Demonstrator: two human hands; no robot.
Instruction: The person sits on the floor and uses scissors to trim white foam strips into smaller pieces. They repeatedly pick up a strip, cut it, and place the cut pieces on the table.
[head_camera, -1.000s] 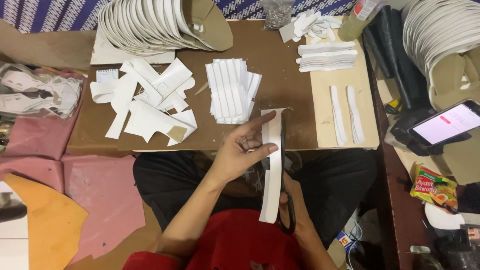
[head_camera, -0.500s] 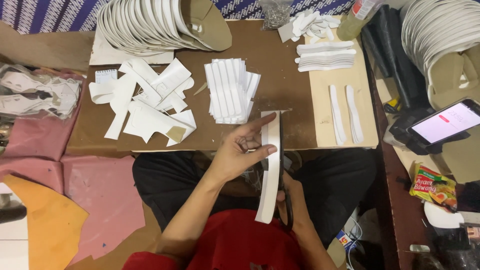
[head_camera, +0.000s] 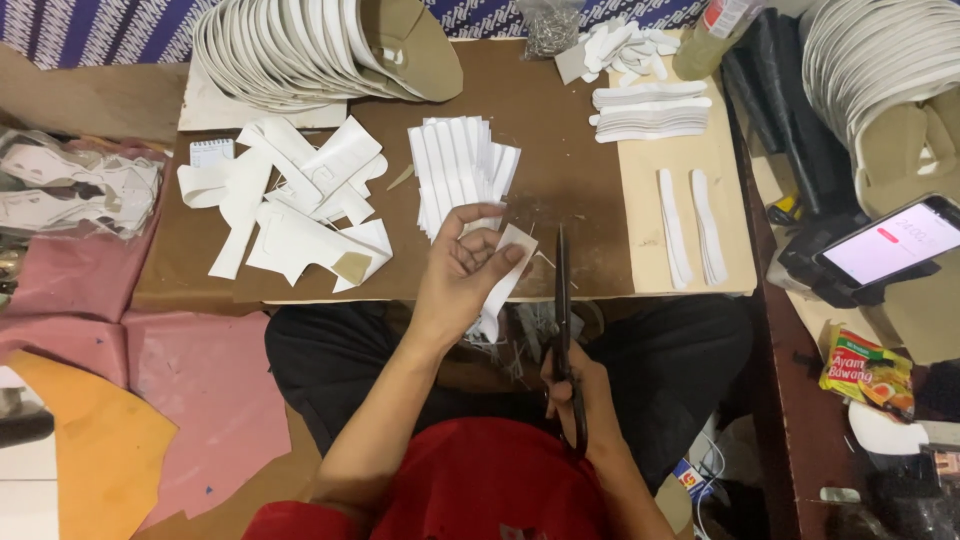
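Observation:
My left hand (head_camera: 462, 272) holds a white strip (head_camera: 506, 272) of thin material over the near edge of the brown work board (head_camera: 560, 190), fingers curled around it. My right hand (head_camera: 572, 385) grips a pair of dark scissors (head_camera: 562, 300) whose blades point away from me, just right of the strip and apart from it. A stack of cut white strips (head_camera: 460, 170) lies on the board right beyond my left hand.
White offcuts (head_camera: 290, 205) lie at the left of the board, fanned stacks of soles (head_camera: 300, 50) at the back. Shaped white pieces (head_camera: 685, 230) rest on a tan sheet at right. A phone (head_camera: 895, 242) with a lit screen sits far right, pink sheets (head_camera: 200, 390) at left.
The strip was held upright against the scissors before; now my left hand has swung it left and tilted it, and the scissors stand alone to its right.

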